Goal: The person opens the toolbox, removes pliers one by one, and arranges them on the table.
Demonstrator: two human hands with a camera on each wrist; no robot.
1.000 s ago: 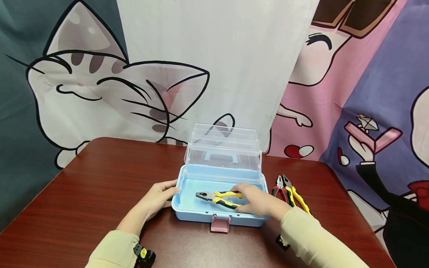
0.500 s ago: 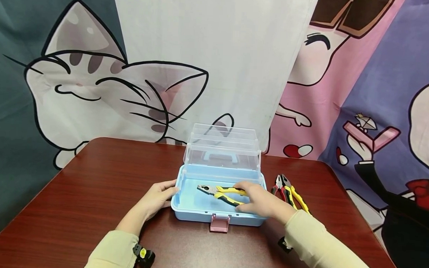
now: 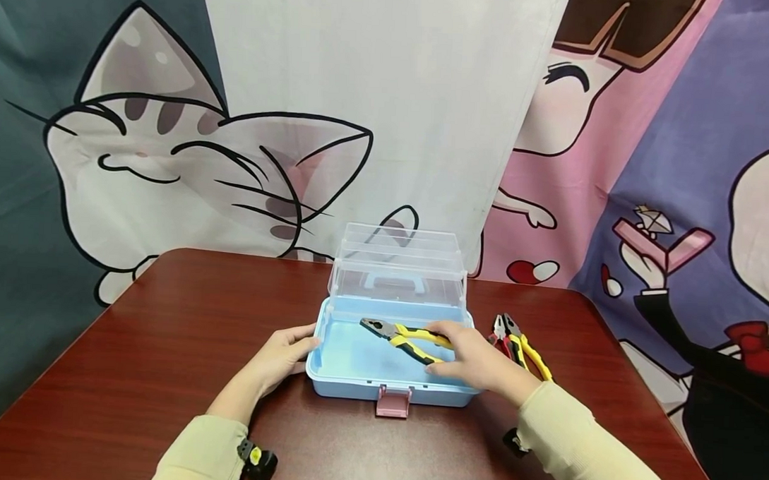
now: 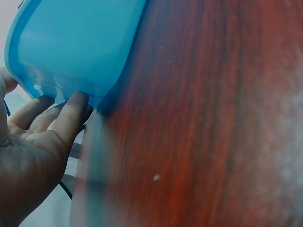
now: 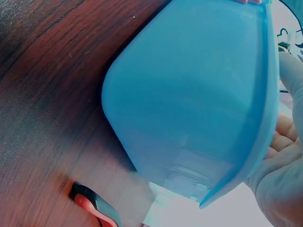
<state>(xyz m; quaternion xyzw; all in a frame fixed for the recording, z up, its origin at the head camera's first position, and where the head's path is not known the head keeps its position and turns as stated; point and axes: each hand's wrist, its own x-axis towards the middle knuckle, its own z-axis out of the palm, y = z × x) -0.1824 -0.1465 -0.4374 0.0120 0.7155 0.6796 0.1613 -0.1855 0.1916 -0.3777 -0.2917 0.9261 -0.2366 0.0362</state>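
A light blue toolbox (image 3: 347,389) stands on the table with its clear lid (image 3: 399,255) swung up at the back. My left hand (image 3: 285,353) holds its left end, thumb at the rim and fingers against the outer wall, as the left wrist view shows. Over the box's inside, my right hand (image 3: 472,352) grips yellow-and-black combination pliers (image 3: 386,330) by the handles. Their grey head points left and away from me, and the handles are spread. In the right wrist view the toolbox wall (image 5: 189,85) hides the pliers; part of the right hand (image 5: 279,175) shows behind the rim.
Right of the toolbox lie two more pliers, one with red-and-black handles (image 3: 499,336) and one with yellow-and-black handles (image 3: 533,355). A pink latch (image 3: 393,401) hangs down at the box's front. Behind the wooden table (image 3: 164,345) hangs a cartoon curtain (image 3: 389,113).
My right hand has shifted slightly right with the pliers, and their head has swung up and away toward the back of the box. The left hand stays at the box's left end.
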